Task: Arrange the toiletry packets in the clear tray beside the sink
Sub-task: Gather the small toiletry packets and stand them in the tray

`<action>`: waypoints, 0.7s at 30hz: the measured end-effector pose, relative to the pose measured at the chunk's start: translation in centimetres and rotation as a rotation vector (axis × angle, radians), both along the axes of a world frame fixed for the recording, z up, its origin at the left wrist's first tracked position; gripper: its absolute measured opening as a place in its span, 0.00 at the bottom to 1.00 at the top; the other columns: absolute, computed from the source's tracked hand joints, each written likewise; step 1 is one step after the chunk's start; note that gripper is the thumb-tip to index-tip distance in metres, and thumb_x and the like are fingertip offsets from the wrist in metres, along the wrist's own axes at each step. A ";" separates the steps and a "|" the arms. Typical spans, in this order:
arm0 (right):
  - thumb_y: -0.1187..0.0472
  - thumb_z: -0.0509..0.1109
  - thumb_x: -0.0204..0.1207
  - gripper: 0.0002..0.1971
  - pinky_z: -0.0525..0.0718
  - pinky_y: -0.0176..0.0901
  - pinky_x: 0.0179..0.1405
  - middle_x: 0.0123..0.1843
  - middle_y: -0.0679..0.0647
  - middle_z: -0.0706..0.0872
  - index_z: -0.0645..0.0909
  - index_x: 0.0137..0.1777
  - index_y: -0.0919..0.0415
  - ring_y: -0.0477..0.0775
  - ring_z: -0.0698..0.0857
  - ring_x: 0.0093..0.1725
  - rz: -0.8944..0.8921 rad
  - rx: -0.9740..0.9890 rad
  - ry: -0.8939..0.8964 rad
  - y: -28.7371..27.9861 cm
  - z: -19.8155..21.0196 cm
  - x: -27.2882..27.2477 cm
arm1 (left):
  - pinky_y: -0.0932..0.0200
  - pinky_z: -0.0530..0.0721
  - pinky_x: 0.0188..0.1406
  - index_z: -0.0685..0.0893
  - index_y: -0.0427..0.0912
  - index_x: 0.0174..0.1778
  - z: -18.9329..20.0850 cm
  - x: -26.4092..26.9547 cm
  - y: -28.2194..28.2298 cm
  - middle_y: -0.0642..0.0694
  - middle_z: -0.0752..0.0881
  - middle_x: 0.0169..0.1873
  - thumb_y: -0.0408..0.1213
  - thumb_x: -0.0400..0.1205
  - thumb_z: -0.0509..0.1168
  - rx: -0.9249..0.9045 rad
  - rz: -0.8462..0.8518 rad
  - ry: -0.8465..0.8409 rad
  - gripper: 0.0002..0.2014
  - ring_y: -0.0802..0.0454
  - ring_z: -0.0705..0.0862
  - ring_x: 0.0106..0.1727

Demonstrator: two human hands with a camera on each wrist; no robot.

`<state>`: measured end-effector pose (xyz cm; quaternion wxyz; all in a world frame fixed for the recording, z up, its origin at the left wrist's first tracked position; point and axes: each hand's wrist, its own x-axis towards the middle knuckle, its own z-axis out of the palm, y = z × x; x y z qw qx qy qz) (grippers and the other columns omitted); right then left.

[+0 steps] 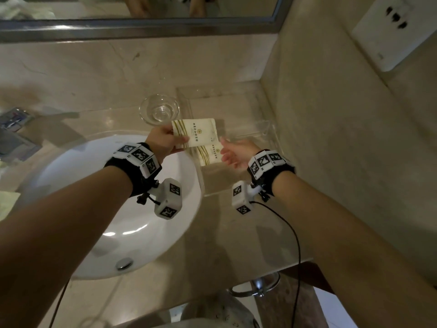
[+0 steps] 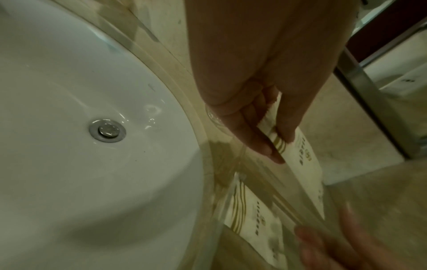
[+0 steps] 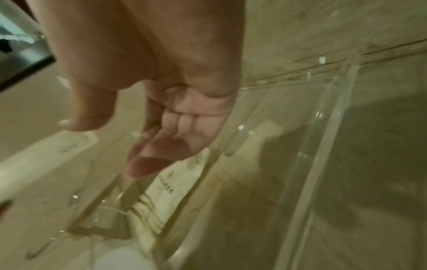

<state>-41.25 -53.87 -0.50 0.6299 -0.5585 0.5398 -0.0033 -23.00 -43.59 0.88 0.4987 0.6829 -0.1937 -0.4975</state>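
My left hand (image 1: 182, 139) pinches a cream packet with gold stripes (image 1: 197, 132) by its left end, thumb on top, and holds it above the near-left part of the clear tray (image 1: 267, 127). The left wrist view shows that held packet (image 2: 305, 159) between thumb and fingers (image 2: 270, 148). A second matching packet (image 1: 211, 154) lies flat in the tray, partly under the held one. My right hand (image 1: 223, 150) hovers open at that packet's right edge; I cannot tell whether it touches. In the right wrist view the relaxed fingers (image 3: 150, 155) hang over the lying packet (image 3: 166, 191) inside the tray (image 3: 323, 146).
An empty glass tumbler (image 1: 159, 110) stands just left of the tray's far corner. The white sink (image 1: 118, 209) is to the left, a marble wall with a socket plate (image 1: 397, 31) close on the right. A mirror runs along the back. More items (image 1: 14, 119) lie at far left.
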 end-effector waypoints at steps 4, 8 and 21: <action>0.60 0.68 0.78 0.04 0.79 0.34 0.33 0.39 0.53 0.86 0.82 0.47 0.61 0.46 0.82 0.32 -0.058 0.111 -0.276 0.4 0.5 0.2 | 0.61 0.89 0.45 0.78 0.32 0.66 0.2 -1.5 -0.5 0.38 0.84 0.59 0.20 0.76 0.65 0.009 -0.076 0.016 0.20 0.43 0.84 0.59; 0.70 0.67 0.78 0.02 0.78 0.31 0.23 0.38 0.54 0.84 0.80 0.45 0.63 0.44 0.79 0.28 -0.147 0.147 -0.323 0.5 -0.2 0.0 | 0.61 0.89 0.44 0.80 0.36 0.62 0.1 -2.5 -0.6 0.41 0.85 0.55 0.24 0.77 0.67 0.042 -0.116 0.030 0.17 0.46 0.85 0.55; 0.67 0.65 0.80 0.15 0.74 0.33 0.25 0.10 0.48 0.72 0.70 0.31 0.62 0.43 0.72 0.12 -0.593 0.176 -0.042 -3.9 -4.1 -8.2 | 0.61 0.79 0.42 0.79 0.46 0.39 -0.6 -1.9 -0.2 0.48 0.85 0.35 0.30 0.79 0.65 0.143 -0.030 -0.078 0.07 0.55 0.82 0.36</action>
